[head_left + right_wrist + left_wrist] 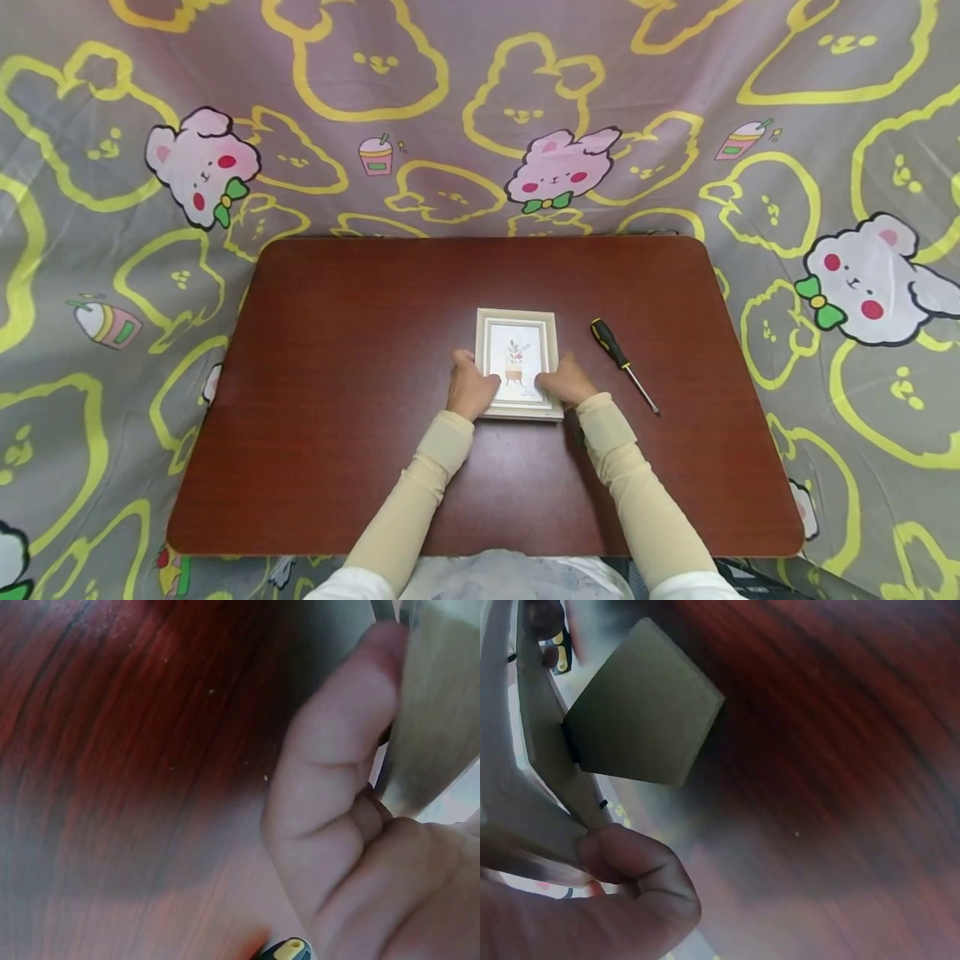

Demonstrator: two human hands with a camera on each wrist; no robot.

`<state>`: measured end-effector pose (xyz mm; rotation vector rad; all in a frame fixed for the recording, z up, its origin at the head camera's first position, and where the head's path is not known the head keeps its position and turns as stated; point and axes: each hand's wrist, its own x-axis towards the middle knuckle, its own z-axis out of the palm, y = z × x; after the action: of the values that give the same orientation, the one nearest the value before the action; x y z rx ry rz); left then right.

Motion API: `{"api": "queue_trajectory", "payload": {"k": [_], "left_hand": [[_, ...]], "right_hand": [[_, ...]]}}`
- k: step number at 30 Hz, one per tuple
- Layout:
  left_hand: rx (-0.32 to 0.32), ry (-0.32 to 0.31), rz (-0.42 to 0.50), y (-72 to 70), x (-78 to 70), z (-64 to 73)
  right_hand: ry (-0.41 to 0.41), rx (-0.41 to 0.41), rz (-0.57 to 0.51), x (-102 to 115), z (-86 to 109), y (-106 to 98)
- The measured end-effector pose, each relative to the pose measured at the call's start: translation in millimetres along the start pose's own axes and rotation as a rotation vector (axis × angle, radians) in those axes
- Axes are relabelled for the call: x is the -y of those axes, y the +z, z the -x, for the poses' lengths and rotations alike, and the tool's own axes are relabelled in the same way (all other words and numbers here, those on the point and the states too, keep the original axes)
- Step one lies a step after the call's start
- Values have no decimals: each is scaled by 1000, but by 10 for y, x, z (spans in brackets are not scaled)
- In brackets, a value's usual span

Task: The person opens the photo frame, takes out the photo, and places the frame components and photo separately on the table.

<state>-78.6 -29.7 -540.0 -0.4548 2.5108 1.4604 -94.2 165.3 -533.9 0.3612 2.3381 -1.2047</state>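
A cream picture frame (517, 315) with a potted-plant print is held between both hands, its front turned up towards the head camera. My left hand (470, 387) grips the left side near the lower corner, thumb over the front. On the opposite side my right hand (572, 381) holds the edge, thumb also on the front; the right wrist view shows its fingers (330, 765) curled behind. The left wrist view reveals the frame's back, where a stand flap (645, 705) sticks out. From above, the flap and most fingers are hidden.
A black-and-yellow screwdriver (611, 343) lies to the right of the frame, its shaft pointing towards the front right. Beneath everything is a reddish-brown wooden table (337, 358) with rounded corners. Patterned cloth (465, 83) hangs behind it and at both sides.
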Motion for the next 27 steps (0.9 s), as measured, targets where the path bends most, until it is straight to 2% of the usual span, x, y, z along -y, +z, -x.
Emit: {"api": "queue_trajectory", "payload": {"k": [3, 6, 12, 17, 21, 23, 27], "left_hand": [[17, -31, 2, 2, -4, -9], [18, -40, 15, 0, -10, -12], [0, -24, 18, -30, -35, -31], [-39, 9, -11, -66, -21, -71], [-88, 63, -30, -111, 1, -129], [-132, 113, -55, -144, 2, -166], [-250, 259, -147, -225, -8, -276]], "right_hand": [[2, 7, 0, -9, -39, 15], [-9, -6, 48, -11, -71, 38], [-15, -37, 90, 45, -72, 69], [-66, -64, 76, 131, -36, 76], [-129, -84, 104, 191, -30, 75], [-154, -94, 141, 228, -33, 73], [-188, -128, 192, 359, -51, 76]]}}
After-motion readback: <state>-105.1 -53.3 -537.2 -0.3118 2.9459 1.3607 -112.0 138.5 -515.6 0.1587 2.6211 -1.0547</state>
